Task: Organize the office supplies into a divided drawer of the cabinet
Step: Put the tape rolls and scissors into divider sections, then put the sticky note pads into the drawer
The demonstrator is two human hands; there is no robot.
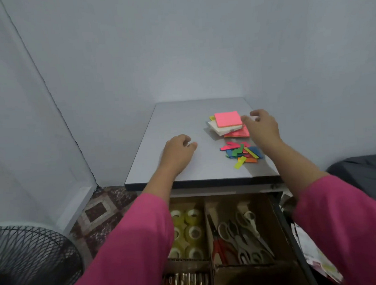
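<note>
On the grey tabletop (181,118), the right hand (260,126) reaches at the right side of a stack of sticky notes (228,124), fingers spread wide and loosely bent, holding nothing. The left hand (177,152) rests on the tabletop well to the left, fingers loosely curled and empty. Coloured tabs (242,153) lie just near of the notes. Below, the open drawer (273,205) holds tape rolls (188,232) in its far left compartment, scissors (240,237) in the far right, and pens (185,283) in the near left.

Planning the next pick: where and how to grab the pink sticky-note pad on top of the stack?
Pinch the pink pad across its left and right edges, coming from above. It lies flat atop the white pad, edges exposed, with the right hand already at its right side.
</note>
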